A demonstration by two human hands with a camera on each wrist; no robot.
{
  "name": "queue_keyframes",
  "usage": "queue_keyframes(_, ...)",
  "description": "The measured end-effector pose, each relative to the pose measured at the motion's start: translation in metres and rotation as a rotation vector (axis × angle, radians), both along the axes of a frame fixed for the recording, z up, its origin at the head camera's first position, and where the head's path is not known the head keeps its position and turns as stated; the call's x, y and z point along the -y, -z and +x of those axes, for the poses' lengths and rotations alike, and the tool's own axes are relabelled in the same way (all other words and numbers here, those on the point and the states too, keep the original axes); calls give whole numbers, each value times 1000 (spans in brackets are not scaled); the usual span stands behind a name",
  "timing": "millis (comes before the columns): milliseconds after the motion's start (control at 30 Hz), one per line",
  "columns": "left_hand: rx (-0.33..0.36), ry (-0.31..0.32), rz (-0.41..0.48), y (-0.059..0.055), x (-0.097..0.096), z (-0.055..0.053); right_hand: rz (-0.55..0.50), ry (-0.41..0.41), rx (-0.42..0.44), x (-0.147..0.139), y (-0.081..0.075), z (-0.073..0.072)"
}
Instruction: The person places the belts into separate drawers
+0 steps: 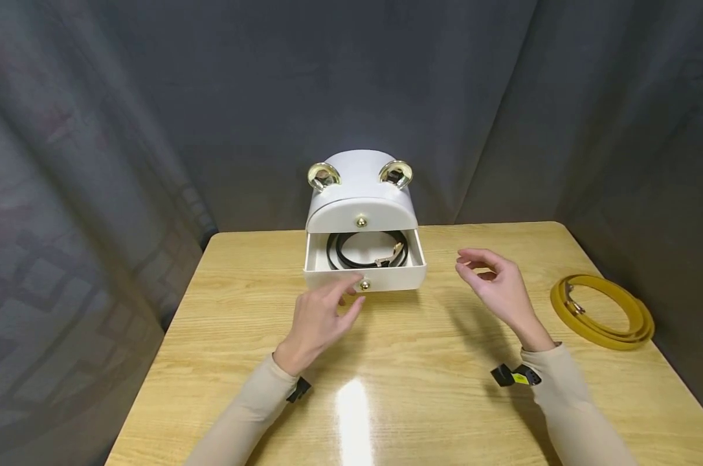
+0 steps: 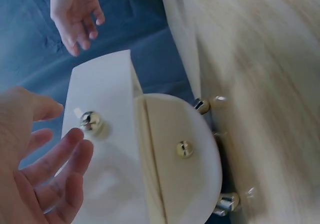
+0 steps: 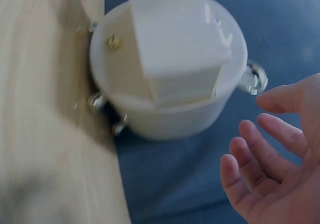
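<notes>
A white box (image 1: 360,184) with two gold ring-shaped ears stands at the table's far side, its lower drawer (image 1: 392,278) pulled out. Inside the drawer lies a coiled black belt (image 1: 351,262) with a gold-toned buckle. My left hand (image 1: 322,317) is at the drawer's front, fingers loosely bent right beside the round gold knob (image 2: 91,123), thumb and fingers apart with nothing between them. To the right of the box, my right hand (image 1: 500,285) hovers over the table, fingers loosely curved and holding nothing. The right wrist view shows its spread fingers (image 3: 255,156).
A coiled yellow belt (image 1: 610,336) with a metal buckle lies near the table's right edge. Behind the wooden table (image 1: 235,310) hangs a dark grey curtain (image 1: 258,116), which also runs along both sides. Small cameras are strapped at both wrists.
</notes>
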State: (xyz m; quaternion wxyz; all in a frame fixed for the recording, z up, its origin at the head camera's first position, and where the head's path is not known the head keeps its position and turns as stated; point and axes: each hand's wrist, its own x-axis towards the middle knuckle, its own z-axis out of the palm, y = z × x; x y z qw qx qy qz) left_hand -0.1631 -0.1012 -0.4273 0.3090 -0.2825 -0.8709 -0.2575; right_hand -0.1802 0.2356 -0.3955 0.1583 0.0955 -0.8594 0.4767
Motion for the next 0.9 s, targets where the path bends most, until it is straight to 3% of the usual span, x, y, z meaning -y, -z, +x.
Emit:
queue_keyframes(433, 121, 10, 0, 15, -10, -9, 97, 201, 53, -87, 43, 30)
queue_keyframes(700, 110, 22, 37, 17, -11, -13, 130, 347, 112, -129, 52, 38)
queue_keyframes(900, 96, 27, 64, 16, -11, -15, 100, 409, 122, -150, 57, 41)
